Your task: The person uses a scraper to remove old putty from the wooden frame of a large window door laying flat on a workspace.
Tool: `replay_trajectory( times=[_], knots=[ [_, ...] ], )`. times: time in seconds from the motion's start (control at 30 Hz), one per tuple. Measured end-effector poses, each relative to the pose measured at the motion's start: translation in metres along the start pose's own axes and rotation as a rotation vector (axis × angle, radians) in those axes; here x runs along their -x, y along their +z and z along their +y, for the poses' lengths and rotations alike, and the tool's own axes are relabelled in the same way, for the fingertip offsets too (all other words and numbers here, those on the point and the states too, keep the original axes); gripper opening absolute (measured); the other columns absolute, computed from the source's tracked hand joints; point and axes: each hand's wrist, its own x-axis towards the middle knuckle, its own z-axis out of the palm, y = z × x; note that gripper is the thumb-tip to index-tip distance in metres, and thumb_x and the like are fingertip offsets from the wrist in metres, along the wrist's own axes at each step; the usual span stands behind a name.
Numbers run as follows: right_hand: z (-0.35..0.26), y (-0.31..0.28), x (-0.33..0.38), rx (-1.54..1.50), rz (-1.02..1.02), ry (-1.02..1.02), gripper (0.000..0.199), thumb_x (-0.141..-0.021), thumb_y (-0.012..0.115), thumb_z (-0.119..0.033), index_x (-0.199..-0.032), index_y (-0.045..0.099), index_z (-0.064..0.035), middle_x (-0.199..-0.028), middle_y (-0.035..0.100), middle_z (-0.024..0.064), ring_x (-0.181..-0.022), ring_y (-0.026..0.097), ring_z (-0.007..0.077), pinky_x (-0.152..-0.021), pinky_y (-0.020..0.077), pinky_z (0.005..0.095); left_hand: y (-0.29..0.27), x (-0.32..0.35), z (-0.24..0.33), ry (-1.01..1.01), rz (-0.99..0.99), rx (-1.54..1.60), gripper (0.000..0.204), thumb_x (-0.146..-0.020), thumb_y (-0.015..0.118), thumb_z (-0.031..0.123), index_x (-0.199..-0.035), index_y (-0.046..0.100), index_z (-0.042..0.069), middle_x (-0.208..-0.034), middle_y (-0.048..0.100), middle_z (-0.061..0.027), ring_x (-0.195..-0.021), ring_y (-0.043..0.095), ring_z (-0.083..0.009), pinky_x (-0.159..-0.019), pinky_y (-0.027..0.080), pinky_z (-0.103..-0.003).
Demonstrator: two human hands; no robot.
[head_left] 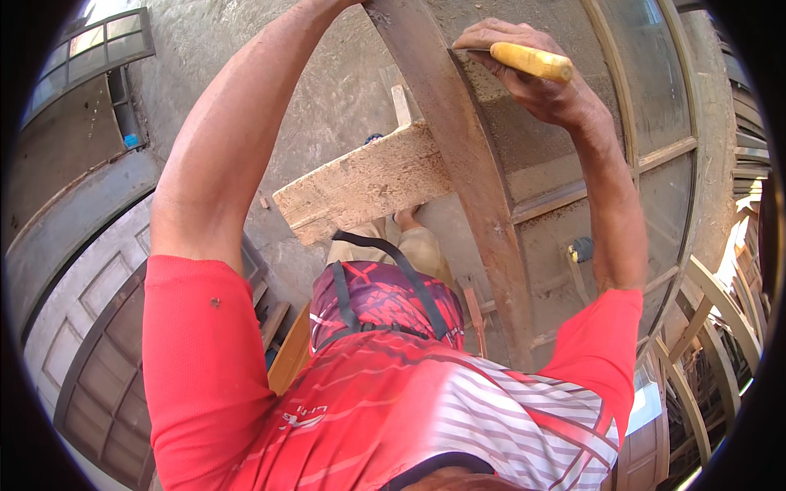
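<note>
My right hand (532,69) is closed round a tool with a rounded yellow wooden handle (532,61). A bit of its thin dark metal blade shows by the fingers, but its exact kind is unclear. That hand is over the glass beside the brown wooden side rail (458,123) of a large glazed frame. Dusty glass panes (565,147) and narrow wooden bars (550,202) make up the rest of the frame. My left forearm (237,123) reaches to the top of the picture near the same rail, and the hand itself is cut off there.
A worn plank (368,184) sticks out leftward under the frame, above the concrete floor (327,106). Panelled doors (82,311) and window frames (106,368) lean at left. Curved wooden frames (696,327) and stacked timber stand at right.
</note>
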Motion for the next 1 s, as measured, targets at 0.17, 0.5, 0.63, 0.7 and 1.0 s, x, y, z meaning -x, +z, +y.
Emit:
replay_trajectory(
  times=[0.17, 0.5, 0.63, 0.7, 1.0],
  knots=[
    [-0.022, -0.007, 0.045, 0.068, -0.047, -0.034, 0.032, -0.086, 0.065, 0.001, -0.118, 0.068, -0.0047, -0.116, 0.071, 0.0096, -0.106, 0.067, 0.0292, -0.091, 0.0504, 0.0384, 0.006, -0.004, 0.004, 0.009, -0.006, -0.063, 0.042, -0.108, 0.035, 0.029, -0.123, 0.061, 0.0, -0.125, 0.063, -0.0308, -0.119, 0.06, -0.0475, -0.103, 0.048, -0.053],
    [-0.07, 0.001, 0.141, 0.084, -0.103, 0.086, 0.03, -0.083, 0.068, -0.013, -0.113, 0.069, -0.0091, -0.114, 0.071, 0.0057, -0.11, 0.067, 0.0232, -0.092, 0.0468, 0.0377, -0.02, 0.008, 0.03, -0.028, 0.123, -0.22, 0.046, -0.109, 0.034, 0.035, -0.12, 0.065, 0.003, -0.121, 0.067, -0.0251, -0.112, 0.064, -0.0427, -0.103, 0.048, -0.05],
    [-0.089, -0.002, 0.155, 0.04, -0.155, 0.105, 0.029, -0.083, 0.068, -0.013, -0.111, 0.069, -0.0095, -0.115, 0.071, 0.0061, -0.11, 0.067, 0.0231, -0.089, 0.0466, 0.0379, -0.016, -0.014, -0.002, -0.004, 0.017, -0.355, 0.047, -0.108, 0.034, 0.035, -0.128, 0.063, 0.004, -0.129, 0.065, -0.0251, -0.118, 0.062, -0.0417, -0.105, 0.047, -0.05],
    [-0.094, -0.001, 0.166, 0.069, -0.157, 0.127, 0.028, -0.084, 0.067, -0.012, -0.111, 0.069, -0.0099, -0.115, 0.071, 0.0056, -0.109, 0.067, 0.0229, -0.089, 0.0462, 0.0376, -0.001, -0.02, -0.004, -0.012, 0.055, -0.302, 0.048, -0.108, 0.035, 0.037, -0.128, 0.063, 0.003, -0.129, 0.065, -0.0258, -0.119, 0.061, -0.0417, -0.106, 0.046, -0.05],
    [-0.091, -0.019, 0.129, 0.113, -0.158, 0.214, 0.031, -0.083, 0.065, -0.009, -0.113, 0.07, -0.0088, -0.113, 0.071, 0.0084, -0.107, 0.065, 0.0271, -0.094, 0.0477, 0.0398, 0.062, -0.032, -0.03, -0.125, 0.198, 0.213, 0.045, -0.109, 0.042, 0.035, -0.113, 0.068, -0.002, -0.114, 0.069, -0.0249, -0.106, 0.064, -0.0451, -0.096, 0.05, -0.05]
  ],
)
